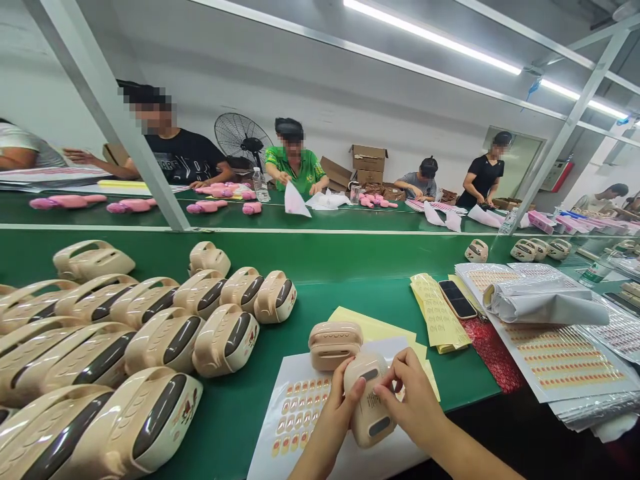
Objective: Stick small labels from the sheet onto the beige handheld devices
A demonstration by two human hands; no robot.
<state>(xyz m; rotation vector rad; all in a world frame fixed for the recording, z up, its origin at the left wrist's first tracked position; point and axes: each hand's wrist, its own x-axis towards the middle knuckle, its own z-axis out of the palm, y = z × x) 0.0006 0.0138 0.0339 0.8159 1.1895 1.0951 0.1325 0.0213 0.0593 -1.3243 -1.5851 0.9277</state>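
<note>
Your left hand (336, 408) grips the beige case (366, 415), thumb on its face, above the near sticker sheet (296, 419). Your right hand (411, 392) bends its fingers onto the case's right side; I cannot tell if they pinch.

Left hand (339, 403) gripping; right hand (414, 392) fingers bent.

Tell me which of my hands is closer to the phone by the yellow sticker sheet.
Right. Your right hand is left of the phone, nearer the camera; your left hand, gripping the cream device, is farther left.
</note>
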